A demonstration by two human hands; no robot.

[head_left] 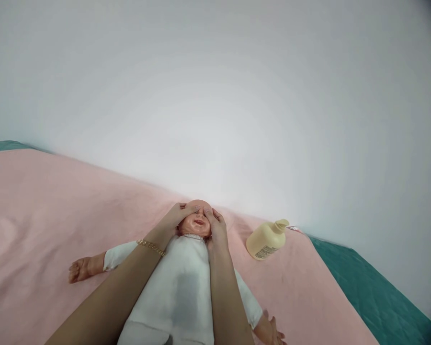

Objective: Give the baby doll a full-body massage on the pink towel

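A baby doll [187, 278] in white clothes lies on its back, its arms spread out to the sides. My left hand [175, 216], with a gold bracelet [151, 247] at the wrist, is curled round the left side of the doll's head [198, 224]. Round the other side of the head curls my right hand [217, 224]. Both thumbs rest across the doll's eyes and brow, covering the eyes. The fingers sit beside the head and are partly hidden. My forearms run along either side of the doll's torso.
A pale yellow pump bottle [266, 240] stands to the right of the doll's head. Under everything lies a pink sheet [301, 297], with green fabric [377, 287] showing past its edge. A plain white wall [215, 96] rises behind the bed.
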